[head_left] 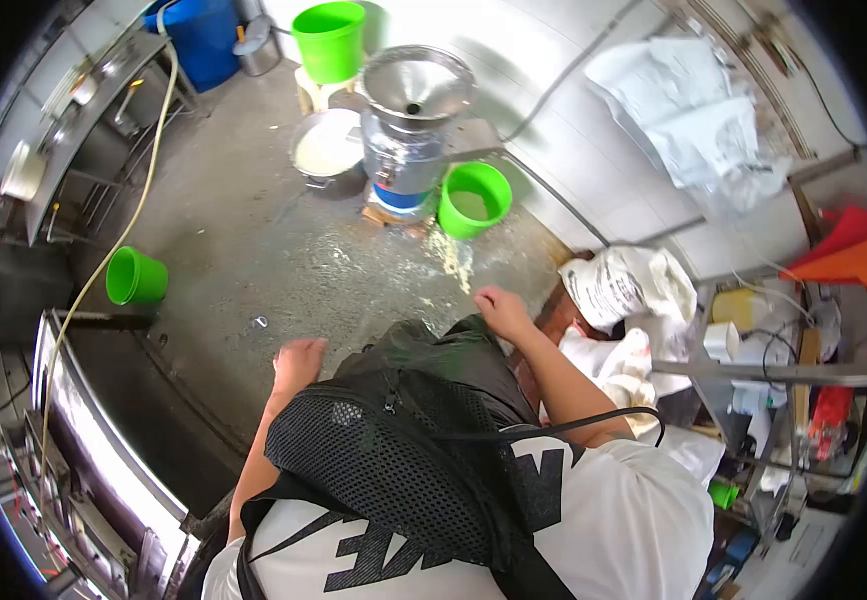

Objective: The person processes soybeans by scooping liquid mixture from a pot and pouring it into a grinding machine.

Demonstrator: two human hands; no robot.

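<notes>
My left hand (300,362) hangs over the floor beside my dark trousers (423,350), slightly blurred, its fingers loosely bent and holding nothing. To the right of my lap, my right hand (503,312) has its fingers curled in, with nothing visible in them. Neither hand touches an object. Farther ahead stands a metal grinding machine (400,165) with a wide steel funnel (418,85) on top. A green bucket (475,200) with pale contents is at its right. On its left sits a metal pot (328,155) filled with whitish stuff.
A green bucket (329,42) rests on a stool, and another (137,276) stands at left. A pale hose (113,235) runs along the left. White sacks (628,285) and a cluttered shelf (773,375) line the right. Pale spill (450,262) marks the wet floor (243,215).
</notes>
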